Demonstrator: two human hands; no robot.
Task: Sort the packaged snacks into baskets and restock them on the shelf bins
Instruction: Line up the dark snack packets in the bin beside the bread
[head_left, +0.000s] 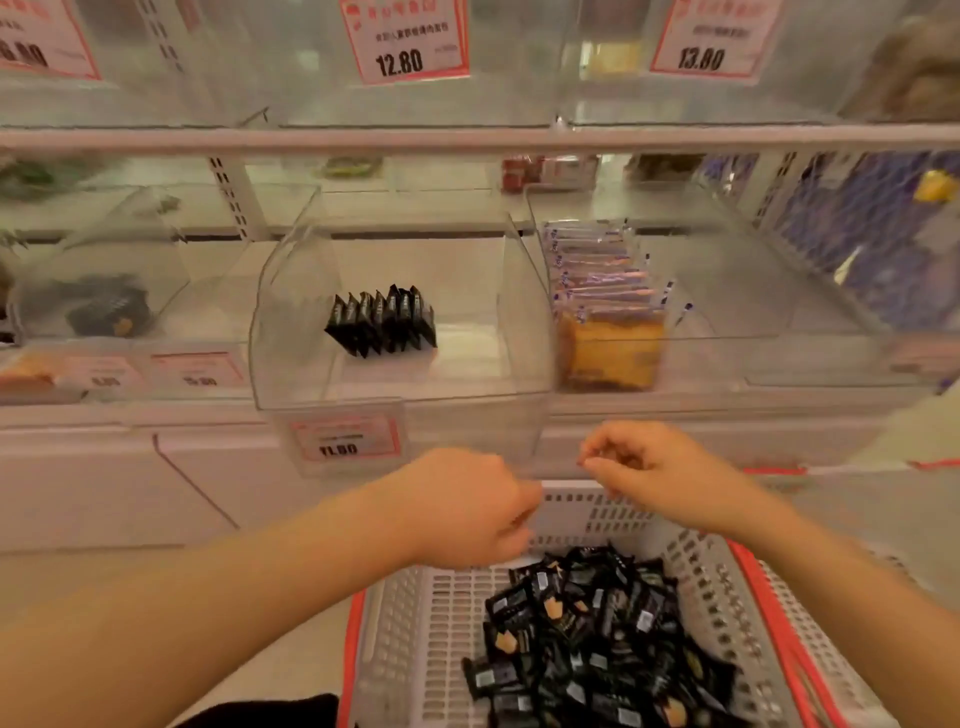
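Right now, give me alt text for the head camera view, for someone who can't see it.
Two empty hands, left and right, hover over a white basket of black snack packets. Ahead, a clear shelf bin holds a short row of the same packets.

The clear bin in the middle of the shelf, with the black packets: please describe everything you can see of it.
The clear bin looks like transparent plastic, open on top, its front corners rounded. It sits on the white shelf and juts out past its neighbours. Inside, a short row of black packets stands upright near the middle; the rest of its floor is bare. A red-bordered price tag hangs on its front. Neither hand touches it.
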